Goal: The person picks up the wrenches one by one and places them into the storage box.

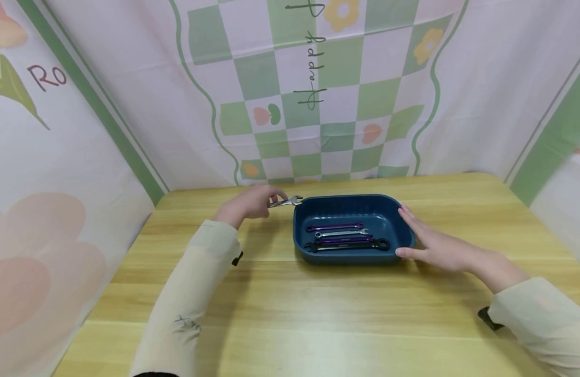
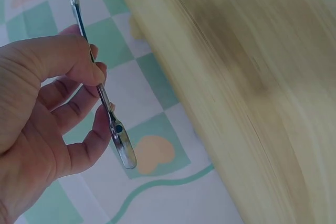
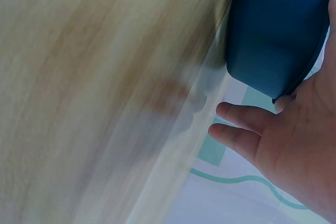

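Observation:
My left hand [image 1: 254, 201] pinches a silver combination wrench [image 1: 291, 201] between thumb and fingers. In the left wrist view the same wrench [image 2: 107, 100] slants across the fingers, both ends sticking out. Its open end in the head view is beside the upper left rim of a dark blue tub [image 1: 348, 258]. Inside the tub lie a black wrench [image 1: 348, 245], a silver wrench [image 1: 341, 233] and two purple wrenches, one [image 1: 334, 228] towards the back. My right hand [image 1: 441, 246] rests against the tub's right end, thumb and fingers extended; some fingertips reach past the wall in the right wrist view.
The tub stands on a wooden table [image 1: 313, 314] close to its far edge. A printed cloth [image 1: 294, 94] hangs right behind that edge, and another white cloth [image 1: 59, 183] hangs along the left side.

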Tool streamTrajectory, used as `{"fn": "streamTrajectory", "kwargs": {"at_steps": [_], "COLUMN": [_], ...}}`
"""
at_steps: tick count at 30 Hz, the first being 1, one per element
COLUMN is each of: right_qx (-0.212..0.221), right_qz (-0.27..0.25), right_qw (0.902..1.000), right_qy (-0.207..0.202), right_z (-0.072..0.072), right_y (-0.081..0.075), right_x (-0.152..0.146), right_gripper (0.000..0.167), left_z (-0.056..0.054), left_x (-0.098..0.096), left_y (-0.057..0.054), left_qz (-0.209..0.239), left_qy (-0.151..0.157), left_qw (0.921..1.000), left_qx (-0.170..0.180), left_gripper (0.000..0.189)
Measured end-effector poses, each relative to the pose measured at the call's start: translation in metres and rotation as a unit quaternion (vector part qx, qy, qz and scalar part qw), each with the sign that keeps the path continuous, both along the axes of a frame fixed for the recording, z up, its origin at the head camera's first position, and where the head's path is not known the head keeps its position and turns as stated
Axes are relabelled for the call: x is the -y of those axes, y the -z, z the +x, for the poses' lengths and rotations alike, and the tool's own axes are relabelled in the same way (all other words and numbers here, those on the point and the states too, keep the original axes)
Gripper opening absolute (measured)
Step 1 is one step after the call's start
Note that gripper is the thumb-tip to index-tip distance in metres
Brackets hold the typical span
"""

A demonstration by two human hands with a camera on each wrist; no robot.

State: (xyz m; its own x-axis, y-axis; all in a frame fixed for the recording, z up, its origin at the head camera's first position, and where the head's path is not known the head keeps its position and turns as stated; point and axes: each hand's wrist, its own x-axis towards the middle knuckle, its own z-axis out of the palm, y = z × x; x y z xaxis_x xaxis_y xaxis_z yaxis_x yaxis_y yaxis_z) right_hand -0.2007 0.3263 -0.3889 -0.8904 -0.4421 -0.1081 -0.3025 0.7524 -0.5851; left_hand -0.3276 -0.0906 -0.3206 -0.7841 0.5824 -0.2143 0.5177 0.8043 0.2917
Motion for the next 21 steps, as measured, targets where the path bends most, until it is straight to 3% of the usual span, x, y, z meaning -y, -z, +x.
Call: {"fn": "streamTrajectory", "kwargs": {"at_steps": [5,15,21], "right_qx": [0.000,0.005,0.004], "right_qz": [0.002,0.002,0.005], "right_qw": [1.0000,1.0000,1.0000], "right_qy": [0.001,0.003,0.004], "right_z": [0.000,0.001,0.001], "right_y": [-0.001,0.000,0.000], "right_x": [0.000,0.001,0.001], "right_gripper": [0.100,0.101,0.101], "left_z": [0.000,0.002,0.005], "left_x": [-0.009,-0.025,-0.034], "left_y": [-0.001,-0.006,-0.007], "left_qz": [0.006,-0.003,0.017], "left_qy": [0.000,0.026,0.036], "left_qw": [0.9999,0.9996,0.9992], "left_qx": [0.009,-0.010,0.003], "left_gripper": [0.065,0.064,0.064]}}
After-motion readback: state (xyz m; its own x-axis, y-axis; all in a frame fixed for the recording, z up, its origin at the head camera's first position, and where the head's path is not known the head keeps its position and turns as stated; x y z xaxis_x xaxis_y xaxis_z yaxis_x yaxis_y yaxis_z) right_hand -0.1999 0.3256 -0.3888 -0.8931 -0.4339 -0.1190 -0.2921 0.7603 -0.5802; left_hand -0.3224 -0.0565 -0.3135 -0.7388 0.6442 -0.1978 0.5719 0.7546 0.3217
